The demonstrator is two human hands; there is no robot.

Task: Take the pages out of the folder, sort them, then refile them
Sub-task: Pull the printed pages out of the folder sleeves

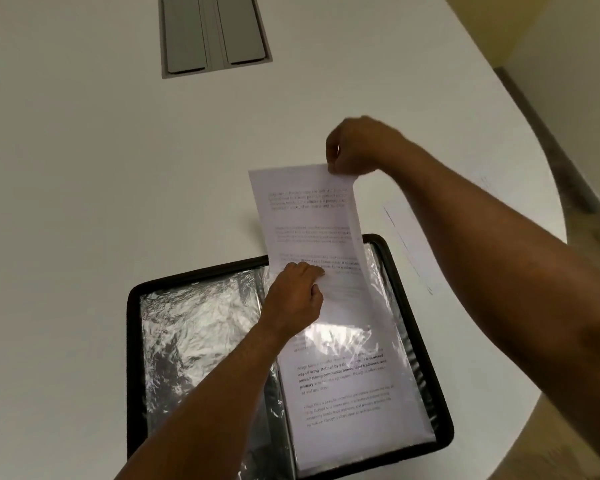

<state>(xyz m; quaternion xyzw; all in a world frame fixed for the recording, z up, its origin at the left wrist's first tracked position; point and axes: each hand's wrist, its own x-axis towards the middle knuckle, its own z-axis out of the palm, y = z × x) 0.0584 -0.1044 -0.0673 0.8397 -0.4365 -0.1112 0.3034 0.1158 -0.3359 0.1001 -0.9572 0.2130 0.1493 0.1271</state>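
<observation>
A black folder [134, 341] lies open on the white table, its clear plastic sleeves [194, 334] crinkled and shiny on the left half. On the right half a printed page [347, 386] sits inside a sleeve. Another printed page [305, 216] stands half out of that sleeve's top edge, lifted and slightly curled. My right hand [357, 147] pinches its top right corner. My left hand [297, 292] presses on the sleeve's top opening, fingers against the lifted page's lower part.
A loose white sheet [416, 244] lies on the table to the right of the folder, partly under my right forearm. A grey recessed cable hatch [213, 32] sits at the far middle. The table's rounded edge [565, 216] runs along the right.
</observation>
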